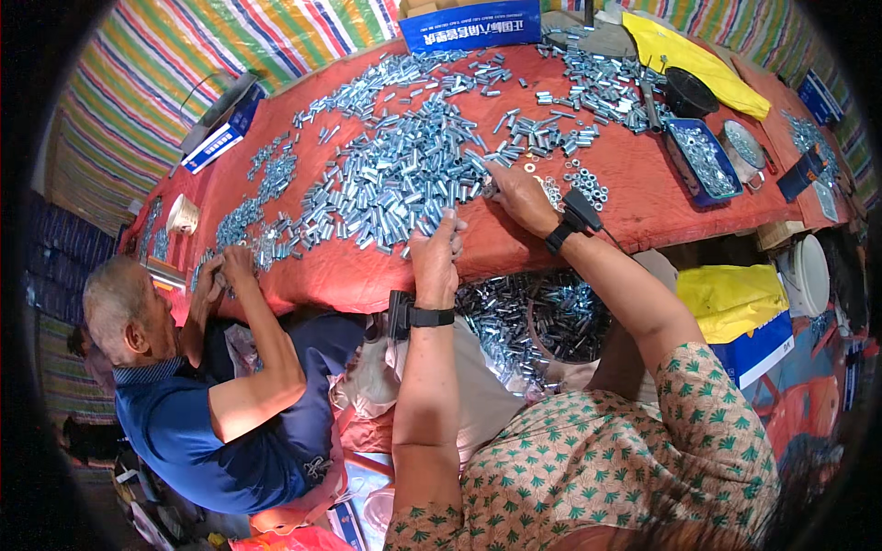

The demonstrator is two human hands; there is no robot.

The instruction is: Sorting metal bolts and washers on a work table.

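A large heap of short silvery metal sleeves lies on the red-covered table before me. At its near right edge is my left hand, fingers curled in with the thumb up; whatever it may hold is hidden. My right hand reaches the heap's right side, its fingers bent together against the sleeves; I cannot make out what is in them. Beside the right hand lie small rings and a cluster of metal nuts. Black bands circle both my wrists.
At my left a seated co-worker handles small parts at the table. A blue tray of parts, a black bowl and a yellow sheet lie at right. Below the table edge is a mass of dark and silvery sleeves.
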